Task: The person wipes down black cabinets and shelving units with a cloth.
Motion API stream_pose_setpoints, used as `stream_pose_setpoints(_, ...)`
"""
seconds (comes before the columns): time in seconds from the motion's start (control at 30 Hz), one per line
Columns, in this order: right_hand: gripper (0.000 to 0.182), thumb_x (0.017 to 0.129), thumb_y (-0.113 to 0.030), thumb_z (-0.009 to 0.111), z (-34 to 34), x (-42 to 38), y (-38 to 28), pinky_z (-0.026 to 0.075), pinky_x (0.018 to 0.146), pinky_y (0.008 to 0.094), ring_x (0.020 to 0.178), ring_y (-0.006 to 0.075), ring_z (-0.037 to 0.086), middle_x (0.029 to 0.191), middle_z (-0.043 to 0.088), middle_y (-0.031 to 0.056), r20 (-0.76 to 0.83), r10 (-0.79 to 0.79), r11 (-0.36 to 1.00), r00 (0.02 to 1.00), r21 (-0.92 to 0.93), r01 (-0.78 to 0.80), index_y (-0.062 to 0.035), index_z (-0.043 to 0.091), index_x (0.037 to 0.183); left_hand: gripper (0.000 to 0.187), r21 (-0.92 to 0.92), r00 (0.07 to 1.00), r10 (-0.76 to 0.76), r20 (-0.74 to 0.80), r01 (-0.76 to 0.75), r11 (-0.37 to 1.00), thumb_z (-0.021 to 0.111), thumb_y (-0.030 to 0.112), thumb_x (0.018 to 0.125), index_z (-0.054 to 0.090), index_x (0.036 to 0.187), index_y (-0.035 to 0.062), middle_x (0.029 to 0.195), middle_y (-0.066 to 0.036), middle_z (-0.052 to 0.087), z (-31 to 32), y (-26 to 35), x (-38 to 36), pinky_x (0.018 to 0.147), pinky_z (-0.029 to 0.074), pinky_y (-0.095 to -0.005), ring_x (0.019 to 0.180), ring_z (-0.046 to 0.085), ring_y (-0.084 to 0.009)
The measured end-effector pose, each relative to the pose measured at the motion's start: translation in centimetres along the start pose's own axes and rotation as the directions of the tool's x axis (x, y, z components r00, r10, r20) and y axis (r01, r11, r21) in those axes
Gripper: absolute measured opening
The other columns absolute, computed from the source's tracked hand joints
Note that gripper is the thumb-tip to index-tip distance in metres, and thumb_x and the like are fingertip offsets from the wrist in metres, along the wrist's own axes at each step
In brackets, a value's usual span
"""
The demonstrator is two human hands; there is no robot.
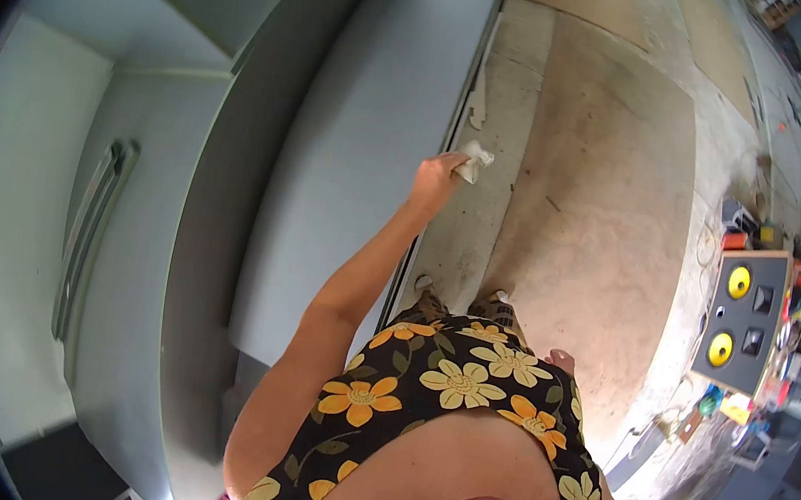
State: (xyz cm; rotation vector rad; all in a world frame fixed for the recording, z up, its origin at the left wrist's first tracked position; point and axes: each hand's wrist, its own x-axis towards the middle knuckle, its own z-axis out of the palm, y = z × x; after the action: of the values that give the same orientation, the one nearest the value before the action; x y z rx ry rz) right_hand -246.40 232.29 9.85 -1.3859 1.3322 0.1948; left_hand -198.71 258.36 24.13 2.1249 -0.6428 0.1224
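Observation:
A crumpled white cloth or paper wipe [475, 162] sticks out of my left hand [442, 171], whose fingers are closed around it. That arm reaches forward across a long, smooth grey panel [362, 157]. The hand is over the panel's dark-trimmed right edge, and the wipe overlaps the concrete floor beyond. Beside my right hip, only a small part of my right hand [561, 359] shows past the flowered black top [464, 384]; most of it is hidden by my body.
A grey cabinet with a long metal handle [90, 239] stands at the left. Brown boards [603, 204] lie on the concrete floor. At the right, a speaker box with yellow cones [740, 318] stands among cluttered tools and containers. My feet [460, 291] are close to the panel.

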Motion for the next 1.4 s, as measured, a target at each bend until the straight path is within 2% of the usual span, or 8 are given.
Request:
stream_pose_setpoints(0.1,0.029,0.084,-0.023,0.057,0.2,0.6,0.4,0.047,0.044,0.0280,0.060,0.0186,0.063,0.079,0.064,0.0113,0.023,0.109,0.994,0.994,0.026,-0.109,-0.0038,0.061,0.105,0.020,-0.105,0.993,0.020,-0.120,-0.033,0.994,0.054,0.001,0.084,0.066,0.100,0.0002,0.099,-0.015,0.066,-2.7,0.8,0.4,0.077,0.050,-0.0333,0.087,0.062,-0.0241)
stream_pose_setpoints(0.17,0.025,0.085,-0.024,0.057,-0.1,0.8,0.5,0.044,0.041,0.0273,0.059,0.0175,0.063,0.078,0.063,0.0092,-0.006,0.115,0.993,0.993,0.010,-0.115,-0.0062,0.061,0.103,0.023,-0.860,0.936,-0.342,-0.086,0.104,0.499,0.054,0.010,0.092,0.061,0.101,-0.0103,0.105,-0.008,0.058,-5.5,-2.4,0.8,0.087,0.044,-0.0301,0.098,0.054,-0.0177)
stream_pose_setpoints(0.3,0.024,0.088,-0.025,0.056,-0.1,1.5,1.4,0.042,0.040,0.0262,0.059,0.0173,0.063,0.077,0.063,0.0076,-0.066,0.104,0.994,0.992,-0.019,-0.105,-0.0079,0.061,0.103,0.027,0.368,0.908,-0.029,-0.417,0.198,0.908,0.060,-0.002,0.076,0.067,0.101,0.0035,0.105,-0.017,0.064,-11.7,-6.8,0.7,0.078,0.052,-0.0375,0.088,0.063,-0.0345)
stream_pose_setpoints(0.6,0.024,0.087,-0.028,0.057,-0.3,7.5,-4.1,0.051,0.057,0.0360,0.064,0.0181,0.064,0.082,0.065,0.0059,0.008,0.225,0.968,0.974,-0.115,-0.223,-0.0109,0.062,0.104,0.029,0.304,0.969,0.160,-0.190,-0.097,0.948,0.054,-0.005,0.073,0.067,0.097,0.0028,0.110,-0.020,0.062,3.0,-1.6,1.4,0.089,0.046,-0.0409,0.103,0.058,-0.0343)
stream_pose_setpoints(0.7,0.024,0.085,-0.025,0.058,-1.7,11.7,-7.5,0.051,0.053,0.0332,0.062,0.0178,0.063,0.080,0.064,0.0059,0.039,0.183,0.982,0.982,-0.060,-0.181,-0.0096,0.062,0.102,0.026,0.017,0.939,-0.320,0.127,0.321,0.947,0.059,-0.003,0.077,0.066,0.102,0.0002,0.100,-0.015,0.068,6.2,3.9,4.7,0.082,0.050,-0.0363,0.093,0.065,-0.0285)
stream_pose_setpoints(1.0,0.011,0.087,-0.017,0.054,-12.3,19.1,-17.9,0.035,0.036,0.0262,0.048,0.0141,0.052,0.065,0.056,0.0047,-0.099,0.075,0.988,0.992,0.140,-0.061,-0.0071,0.057,0.090,0.030,0.197,0.761,-0.088,-0.643,0.275,0.941,0.054,-0.006,0.078,0.065,0.105,-0.0002,0.097,-0.018,0.067,1.8,2.6,14.6,0.078,0.052,-0.0378,0.087,0.066,-0.0320)
stream_pose_setpoints(1.17,0.014,0.089,-0.017,0.054,-16.7,24.7,-14.0,0.035,0.034,0.0264,0.046,0.0160,0.052,0.065,0.056,0.0069,-0.097,0.178,0.896,0.979,0.428,-0.121,-0.0049,0.056,0.095,0.029,0.327,0.736,-0.326,-0.593,0.591,0.738,0.051,0.001,0.079,0.067,0.103,0.0036,0.107,-0.014,0.064,2.5,-2.4,13.7,0.086,0.048,-0.0405,0.101,0.058,-0.0353)
stream_pose_setpoints(1.4,0.017,0.087,-0.020,0.058,-15.5,32.6,-7.5,0.042,0.038,0.0291,0.048,0.0178,0.056,0.073,0.062,0.0126,0.044,0.141,0.989,0.989,-0.057,-0.138,-0.0044,0.061,0.094,0.024,0.368,0.767,-0.239,-0.595,0.524,0.768,0.053,0.004,0.077,0.067,0.096,0.0051,0.104,-0.011,0.063,7.0,-4.4,17.8,0.091,0.044,-0.0405,0.107,0.053,-0.0322)
